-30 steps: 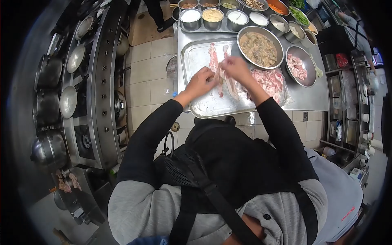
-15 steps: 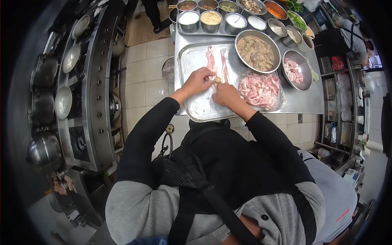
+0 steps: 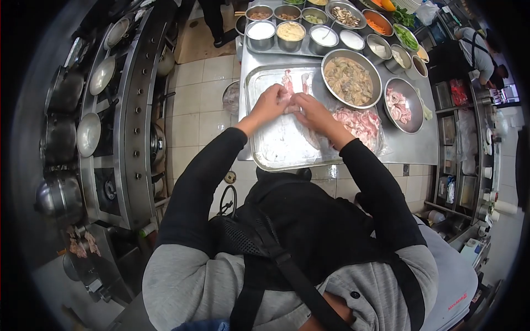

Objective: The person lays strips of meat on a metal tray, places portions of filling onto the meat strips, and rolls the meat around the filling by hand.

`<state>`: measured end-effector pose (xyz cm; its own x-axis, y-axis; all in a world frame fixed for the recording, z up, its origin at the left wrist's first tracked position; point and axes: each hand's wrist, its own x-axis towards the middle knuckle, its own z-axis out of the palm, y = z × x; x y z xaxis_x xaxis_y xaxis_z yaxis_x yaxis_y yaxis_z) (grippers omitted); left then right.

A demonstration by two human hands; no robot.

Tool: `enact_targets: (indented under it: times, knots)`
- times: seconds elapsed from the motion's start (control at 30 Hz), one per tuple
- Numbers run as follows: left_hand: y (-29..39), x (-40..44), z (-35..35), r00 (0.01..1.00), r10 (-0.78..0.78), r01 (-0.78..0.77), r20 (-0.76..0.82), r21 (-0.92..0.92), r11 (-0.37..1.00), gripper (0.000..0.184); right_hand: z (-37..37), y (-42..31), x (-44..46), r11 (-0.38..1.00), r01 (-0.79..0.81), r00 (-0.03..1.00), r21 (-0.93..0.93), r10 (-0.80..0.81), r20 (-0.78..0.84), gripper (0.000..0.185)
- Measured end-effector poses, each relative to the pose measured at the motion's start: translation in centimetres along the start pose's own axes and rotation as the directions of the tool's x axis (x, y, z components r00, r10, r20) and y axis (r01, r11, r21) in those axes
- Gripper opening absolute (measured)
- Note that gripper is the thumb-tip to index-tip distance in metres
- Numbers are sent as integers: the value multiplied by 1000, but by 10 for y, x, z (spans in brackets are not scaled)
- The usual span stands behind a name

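Over the metal tray (image 3: pixel 265 150), my left hand (image 3: pixel 269 103) and my right hand (image 3: pixel 313 112) meet fingertip to fingertip. Both are closed on a strip of meat (image 3: pixel 287 81), whose far end lies flat on the tray. A second meat strip (image 3: pixel 305 84) lies just right of it, partly behind my right hand. To the right sits a pile of sliced meat (image 3: pixel 361 127) on plastic. Behind it stands a bowl of wet, brownish filling (image 3: pixel 348 81). Farther right, a metal bowl (image 3: pixel 415 115) holds pinkish rolled meat pieces (image 3: pixel 397 105).
Along the back stand several containers, among them white powder (image 3: pixel 260 31), a yellowish minced ingredient (image 3: pixel 291 32), sliced mushrooms (image 3: pixel 345 15) and carrot strips (image 3: pixel 377 22). A stove (image 3: pixel 124 143) runs along the left. A co-worker (image 3: pixel 479 52) bends at the far right.
My right hand has moved up beside my left, and both now close round the strip. The yellowish-brown lump seen between them earlier is hidden. The view has shifted slightly.
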<state>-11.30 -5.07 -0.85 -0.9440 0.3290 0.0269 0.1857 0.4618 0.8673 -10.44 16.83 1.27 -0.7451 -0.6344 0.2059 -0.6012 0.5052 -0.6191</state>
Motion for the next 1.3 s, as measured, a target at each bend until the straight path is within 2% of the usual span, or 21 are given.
enact_targets:
  times: [0.07, 0.1, 0.17, 0.3, 0.4, 0.47, 0.5, 0.53, 0.6, 0.63, 0.67, 0.77, 0.87, 0.9, 1.0, 1.03, 1.1, 1.13, 1.2, 1.23, 1.3]
  knots:
    - [2, -4, -5, 975, 220, -220, -9, -2, 975, 34, 0, 8, 10, 989, -125, 992, 74, 123, 41, 45]
    - [4, -5, -5, 929, 370, -364, -26, 123, 923, 38, 0, 12, 10, 993, -87, 996, 83, 89, -14, 44]
    - [3, -1, 4, 948, 315, -303, -52, 169, 938, 38, -3, 5, 14, 995, -4, 993, 95, 15, -118, 43]
    - [9, 5, 8, 979, 172, -159, -109, 124, 979, 37, 7, 15, 17, 994, -76, 988, 74, 85, -130, 38]
    - [23, -9, -8, 998, 61, -62, 35, 32, 998, 35, 6, -8, 3, 969, -204, 974, 139, 215, -67, 36]
    - [20, -32, -8, 995, 52, -58, 83, 72, 996, 33, 4, -34, -17, 949, -249, 964, 191, 263, -47, 38]
    - [26, -50, -8, 992, 21, -32, 124, 84, 996, 33, 0, -47, -26, 912, -337, 941, 232, 327, 84, 37]
    - [30, -63, -7, 986, -12, -4, 166, 97, 995, 33, 5, -46, -31, 940, -263, 965, 220, 256, 58, 34]
    - [26, -78, 2, 989, 138, -146, 59, 154, 977, 37, 19, -38, -40, 976, -104, 994, 192, 105, 6, 28]
    - [36, -76, 2, 973, 231, -221, -29, 195, 956, 37, 24, -35, -39, 988, -63, 991, 138, 79, -109, 29]
    - [42, -76, 2, 939, 325, -292, -111, 243, 925, 38, 26, -29, -37, 990, -80, 990, 118, 93, -108, 30]
    - [20, -62, 5, 985, 159, -169, 63, 205, 964, 47, 21, -24, -32, 994, -84, 989, 70, 92, -119, 32]
    - [13, -44, 0, 990, -24, -9, 140, 230, 973, 49, 12, -25, -21, 985, 173, 966, -23, -174, -190, 32]
    - [15, -41, -2, 984, -77, 36, 159, 246, 969, 49, 12, -24, -19, 996, 92, 990, 12, -90, -108, 33]
    - [24, -36, -8, 946, 314, -292, -77, 217, 932, 39, 8, -5, -8, 995, -94, 993, 38, 91, 71, 38]
    - [21, -31, -11, 933, 358, -346, -29, 202, 916, 38, 8, 3, -2, 994, -105, 991, 21, 103, 87, 39]
    - [4, -18, -11, 977, 187, -205, 106, 189, 960, 44, 1, -5, 5, 991, -104, 994, 81, 103, 22, 47]
    - [2, -12, -14, 981, 100, -132, 169, 192, 972, 47, 3, 1, 8, 999, -21, 1000, 48, 21, 1, 47]
    - [-2, -4, -17, 979, 145, -183, 144, 299, 937, 54, 7, 13, 14, 990, 140, 990, -24, -141, -30, 47]
    - [1, -2, -17, 976, 169, -207, 136, 348, 914, 58, 7, 14, 16, 999, 46, 999, 22, -45, -23, 46]
    - [8, 4, -18, 920, 385, -390, 73, 237, 890, 61, 8, 15, 28, 984, -139, 990, 110, 141, -7, 45]
